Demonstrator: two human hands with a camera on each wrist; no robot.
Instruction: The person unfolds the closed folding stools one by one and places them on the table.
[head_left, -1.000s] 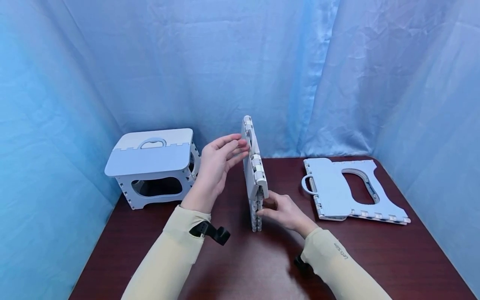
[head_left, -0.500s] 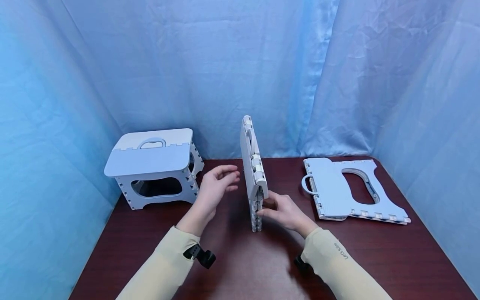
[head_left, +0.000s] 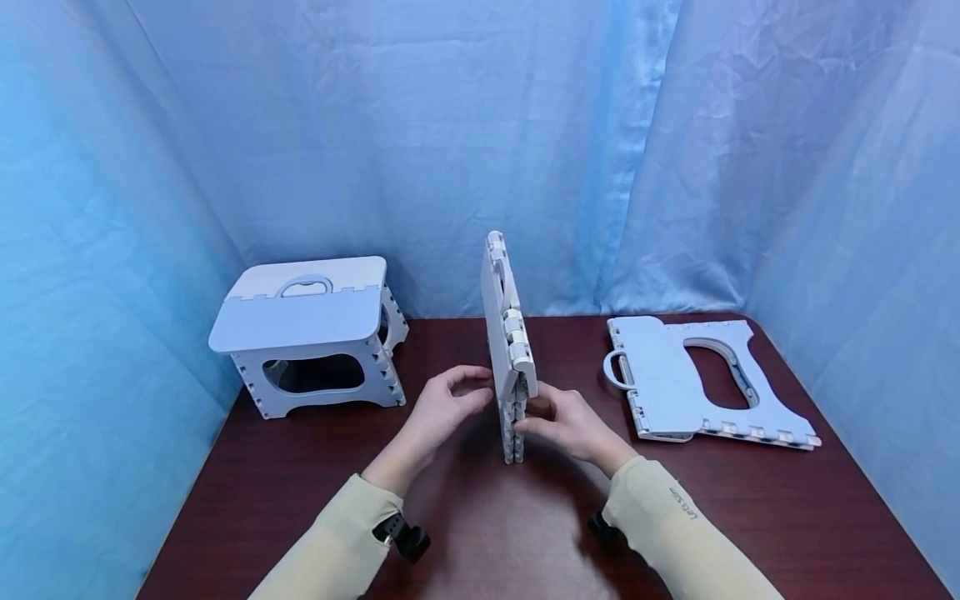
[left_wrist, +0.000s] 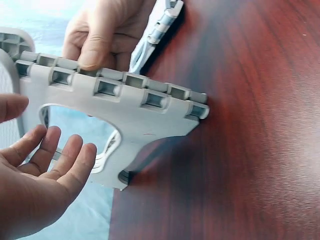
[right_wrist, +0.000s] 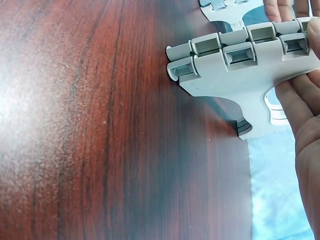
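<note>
A white folding stool (head_left: pixel 497 333), folded flat, stands on edge at the table's middle with its carry handle upward. My right hand (head_left: pixel 570 423) grips its leg part from the right. The thumb presses the hinged edge, and in the right wrist view my right fingers (right_wrist: pixel 295 102) reach in at the leg cutout. On the other side is my left hand (head_left: pixel 444 407), its fingers relaxed and close to the leg panel. In the left wrist view those fingers (left_wrist: pixel 62 162) lie in front of the oval cutout; whether they touch the panel I cannot tell.
Another white folding stool (head_left: pixel 300 317) stands unfolded at the left. A third one (head_left: pixel 667 375) lies folded flat at the right, handle toward the middle. They share a dark red wooden table (head_left: pixel 480 542), with blue curtains (head_left: pixel 420 150) around its back and sides.
My left hand has left the upper part of the middle stool, drawn back, then come down to beside its lower leg panel. My right hand and the stool have stayed put.
</note>
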